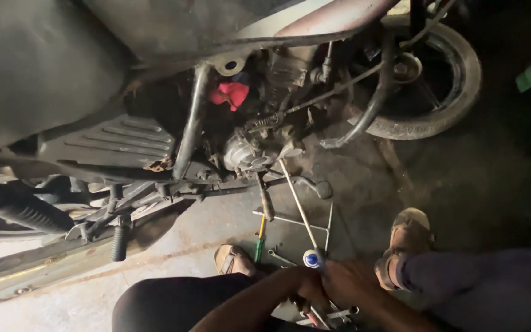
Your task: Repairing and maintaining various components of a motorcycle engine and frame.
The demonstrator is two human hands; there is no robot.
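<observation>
— Well, where do both hands sit?

— Near, low: left hand (305, 286) and right hand (351, 283), fingers clenched round a long rod (297, 206) reaching the motorcycle engine (256, 150).

— Progress?

— Engine seemingly mounted; tools (278, 237) scattered on the floor (401, 178), work looks unfinished.

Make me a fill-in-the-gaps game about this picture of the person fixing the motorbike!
1. The cloth tucked into the motorbike's engine is ____.
2. The long rod reaches from the hands up to the ____.
3. On the feet the person wears ____.
4. The screwdriver on the floor has a ____ handle.

Missing words: red; engine; sandals; green
</observation>
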